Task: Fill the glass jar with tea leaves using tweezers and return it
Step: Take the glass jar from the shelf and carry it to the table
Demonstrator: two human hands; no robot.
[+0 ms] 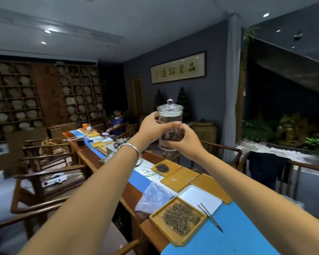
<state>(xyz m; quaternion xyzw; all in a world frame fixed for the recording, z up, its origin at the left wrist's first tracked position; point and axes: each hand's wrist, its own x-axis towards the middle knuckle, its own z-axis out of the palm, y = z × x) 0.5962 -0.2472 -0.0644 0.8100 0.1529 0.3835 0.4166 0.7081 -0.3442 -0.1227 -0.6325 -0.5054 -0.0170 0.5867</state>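
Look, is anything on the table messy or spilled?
Nothing is spilled. The tea leaves sit inside their yellow tray. The tweezers lie half on the white tray, half on the blue mat. Both hands hold the lidded jar.

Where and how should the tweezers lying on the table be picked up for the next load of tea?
Probably pinch the tweezers near their far, upper end, which rests on the white tray, coming down from above. Their pointed tips aim toward the person over the blue mat, so that grip leaves the tips free. Both hands now hold the glass jar.
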